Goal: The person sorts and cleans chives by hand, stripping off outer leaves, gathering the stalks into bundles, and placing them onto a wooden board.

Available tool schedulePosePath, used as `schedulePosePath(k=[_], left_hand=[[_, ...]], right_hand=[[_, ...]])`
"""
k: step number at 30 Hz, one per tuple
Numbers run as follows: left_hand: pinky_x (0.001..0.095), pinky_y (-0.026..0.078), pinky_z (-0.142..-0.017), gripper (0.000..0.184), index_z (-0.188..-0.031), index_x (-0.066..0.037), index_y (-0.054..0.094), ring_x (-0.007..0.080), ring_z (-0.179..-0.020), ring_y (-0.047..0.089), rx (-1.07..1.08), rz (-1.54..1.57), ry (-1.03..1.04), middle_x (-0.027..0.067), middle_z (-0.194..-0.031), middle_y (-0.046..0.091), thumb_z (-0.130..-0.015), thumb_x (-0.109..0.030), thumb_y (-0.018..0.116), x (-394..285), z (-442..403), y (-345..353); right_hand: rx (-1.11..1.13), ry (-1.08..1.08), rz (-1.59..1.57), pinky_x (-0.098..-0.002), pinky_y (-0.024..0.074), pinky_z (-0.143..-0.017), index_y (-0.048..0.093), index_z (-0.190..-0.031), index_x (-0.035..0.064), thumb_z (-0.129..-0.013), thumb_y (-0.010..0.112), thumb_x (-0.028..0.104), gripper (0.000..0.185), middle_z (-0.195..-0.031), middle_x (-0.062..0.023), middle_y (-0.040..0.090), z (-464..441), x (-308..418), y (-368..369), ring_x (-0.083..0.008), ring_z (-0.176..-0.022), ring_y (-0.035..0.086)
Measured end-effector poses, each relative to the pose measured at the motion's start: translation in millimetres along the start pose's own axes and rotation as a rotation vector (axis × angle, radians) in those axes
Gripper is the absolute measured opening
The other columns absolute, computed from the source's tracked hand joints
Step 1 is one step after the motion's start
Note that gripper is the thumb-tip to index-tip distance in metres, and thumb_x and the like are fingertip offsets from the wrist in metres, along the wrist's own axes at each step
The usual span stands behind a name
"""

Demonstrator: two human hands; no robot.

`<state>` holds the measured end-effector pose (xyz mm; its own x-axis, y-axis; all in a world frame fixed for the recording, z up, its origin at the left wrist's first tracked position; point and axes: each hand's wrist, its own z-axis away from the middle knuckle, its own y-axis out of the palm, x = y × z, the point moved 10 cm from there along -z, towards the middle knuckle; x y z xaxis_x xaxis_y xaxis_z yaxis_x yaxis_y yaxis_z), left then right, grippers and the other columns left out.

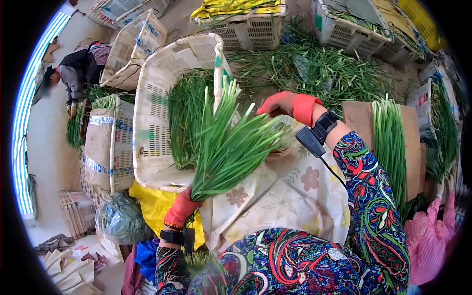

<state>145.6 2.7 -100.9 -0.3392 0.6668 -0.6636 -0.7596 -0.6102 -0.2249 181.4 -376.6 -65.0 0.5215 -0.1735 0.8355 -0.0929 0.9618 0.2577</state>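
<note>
Floor's point(178, 23) collecting greens point(339, 81); left hand's point(182, 209) clamping a bunch point(236, 152) low, probably keeping stems point(275, 132) fanned; right hand point(290, 104), can't tell.

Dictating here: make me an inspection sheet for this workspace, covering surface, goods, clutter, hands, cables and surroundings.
Surface: flower-print cloth spread in front of the wearer, rumpled.
Goods: chive-like bunch held, pale ends up; more greens in the white plastic crate; another bunch on the brown board.
Clutter: loose greens strewn on the floor; yellow sheeting beside the crate.
Left hand: red-gloved, closed around the held bunch's green end.
Right hand: red-gloved, by the pale ends; contact unclear.
Cables: black cable running from the right wrist device.
Surroundings: a person bending at far left; pink checked sleeves at right.
</note>
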Motion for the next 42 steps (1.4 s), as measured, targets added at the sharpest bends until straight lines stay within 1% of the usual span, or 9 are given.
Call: schedulePosePath(k=[6,9,13,16,18,23,30,39,42], left_hand=[[0.0250,0.044,-0.082,0.073,-0.127,-0.005,0.042,0.0110,-0.094,0.052,-0.043,-0.062,0.097,0.0031,-0.106,0.059,-0.059,0.010,0.065,-7,-2,-4],[0.0250,0.044,-0.081,0.072,-0.126,-0.005,0.043,0.0108,-0.094,0.053,-0.056,-0.117,0.095,0.0033,-0.105,0.059,-0.059,0.009,0.066,-7,-1,-6],[0.0250,0.045,-0.080,0.070,-0.124,-0.006,0.045,0.0104,-0.092,0.053,-0.065,-0.114,0.124,0.0032,-0.103,0.060,-0.060,0.008,0.066,-8,-1,-6],[0.0245,0.046,-0.073,0.060,-0.121,-0.006,0.048,0.0086,-0.084,0.053,-0.052,-0.085,0.019,0.0014,-0.097,0.060,-0.065,0.004,0.066,-8,-2,-1],[0.0236,0.047,-0.068,0.055,-0.121,-0.006,0.048,0.0069,-0.079,0.052,-0.057,-0.087,0.066,-0.0002,-0.094,0.060,-0.069,0.002,0.065,-16,0,-1],[0.0247,0.046,-0.074,0.060,-0.122,-0.005,0.047,0.0084,-0.084,0.053,-0.045,-0.092,0.192,0.0004,-0.098,0.060,-0.066,0.005,0.065,-13,-1,-6],[0.0254,0.044,-0.081,0.069,-0.123,-0.005,0.046,0.0106,-0.092,0.053,-0.005,0.044,0.061,0.0015,-0.104,0.059,-0.059,0.012,0.064,-4,-5,3],[0.0248,0.045,-0.079,0.064,-0.118,-0.004,0.049,0.0111,-0.088,0.053,-0.003,0.163,0.002,0.0007,-0.099,0.059,-0.058,0.015,0.063,8,-6,5],[0.0257,0.048,-0.063,0.046,-0.110,-0.006,0.052,0.0110,-0.072,0.056,0.002,0.170,0.088,0.0004,-0.089,0.059,-0.067,0.004,0.066,3,-10,9]], right_hand=[[-0.176,-0.059,0.064,-0.0233,0.0442,-0.072,0.065,-0.091,0.0010,-0.077,0.053,0.012,0.021,-0.095,-0.0064,0.064,28,22,-54,-0.0122,-0.076,0.058],[-0.490,-0.684,-0.297,-0.0237,0.0404,-0.082,0.060,-0.074,-0.0005,-0.077,0.050,0.001,0.010,-0.106,-0.0088,0.059,67,78,-155,-0.0155,-0.096,0.053],[-0.752,-0.159,0.024,-0.0316,0.0281,-0.100,0.047,-0.117,-0.0019,-0.074,0.063,0.028,0.055,-0.121,-0.0106,0.049,84,41,-230,-0.0225,-0.116,0.041],[-0.333,-0.117,0.037,-0.0304,0.0146,-0.107,0.020,-0.136,-0.0027,-0.067,0.069,0.040,0.095,-0.144,-0.0130,0.018,49,0,-120,-0.0198,-0.132,0.017],[-0.053,-0.087,0.087,-0.0295,0.0160,-0.106,0.037,-0.131,0.0037,-0.070,0.067,0.039,0.077,-0.144,-0.0092,0.019,33,-15,-50,-0.0188,-0.133,0.018],[0.111,-0.095,0.334,-0.0224,0.0366,-0.084,0.061,-0.107,0.0046,-0.071,0.064,0.019,0.039,-0.097,-0.0015,0.062,-2,-20,14,-0.0104,-0.091,0.052],[-0.140,-0.383,0.609,-0.0284,0.0462,-0.071,0.067,-0.089,0.0077,-0.063,0.067,0.016,0.028,-0.082,-0.0065,0.064,9,32,-23,-0.0154,-0.081,0.059],[-1.081,-0.455,-0.495,-0.0246,0.0355,-0.045,0.057,-0.111,0.0073,-0.082,0.056,0.020,0.032,-0.082,-0.0024,0.060,115,-15,-323,-0.0103,-0.062,0.052],[-0.723,-0.183,0.165,-0.0200,0.0397,-0.057,0.056,-0.111,0.0098,-0.078,0.062,0.031,0.040,-0.090,-0.0031,0.061,99,1,-198,-0.0126,-0.071,0.057]])
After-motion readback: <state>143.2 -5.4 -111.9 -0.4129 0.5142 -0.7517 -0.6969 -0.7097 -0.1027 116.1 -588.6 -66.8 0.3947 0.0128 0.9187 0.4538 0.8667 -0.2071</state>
